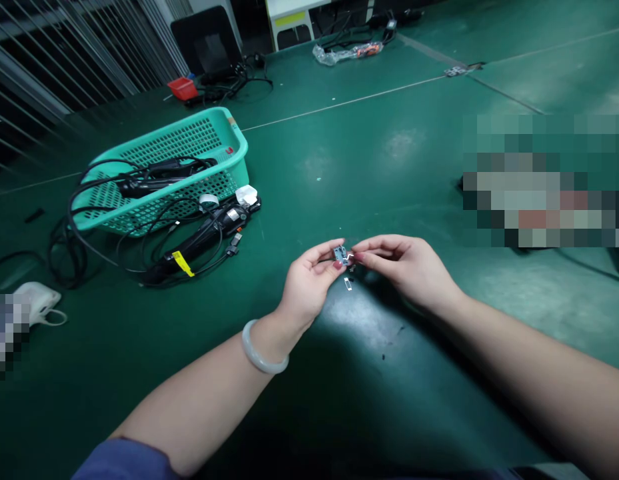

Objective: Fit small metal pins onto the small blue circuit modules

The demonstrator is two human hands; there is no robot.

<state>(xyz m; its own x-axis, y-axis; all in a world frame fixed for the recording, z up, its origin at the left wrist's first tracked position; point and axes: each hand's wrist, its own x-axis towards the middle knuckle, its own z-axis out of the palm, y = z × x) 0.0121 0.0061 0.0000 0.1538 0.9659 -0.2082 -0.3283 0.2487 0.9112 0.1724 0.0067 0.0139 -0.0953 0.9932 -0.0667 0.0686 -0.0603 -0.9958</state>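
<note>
The table (299, 173) is deep green with pale glare patches, and the basket (241, 167) is lighter mint green, patterned with small holes. The part (340, 255) is bluish grey with white, the nails (338, 265) dark red, the bangle (256, 359) milky white, the sleeve (122, 461) blue-violet. The tool (204, 237) is black, its tag (183, 264) yellow, the tray (182, 89) red.

So from my end I'm seeing a green table (289, 193), with a teal mesh basket (239, 177) sitting on the left and a black corded device (204, 237) lying right beside it. Further back, a red bin (182, 89) and some clear plastic (332, 55) are sitting out too. Closer in, a tiny white rectangle (348, 284) and a dark speck (383, 357) are lying there, and a white gadget (36, 301) is chilling at far left.
</note>
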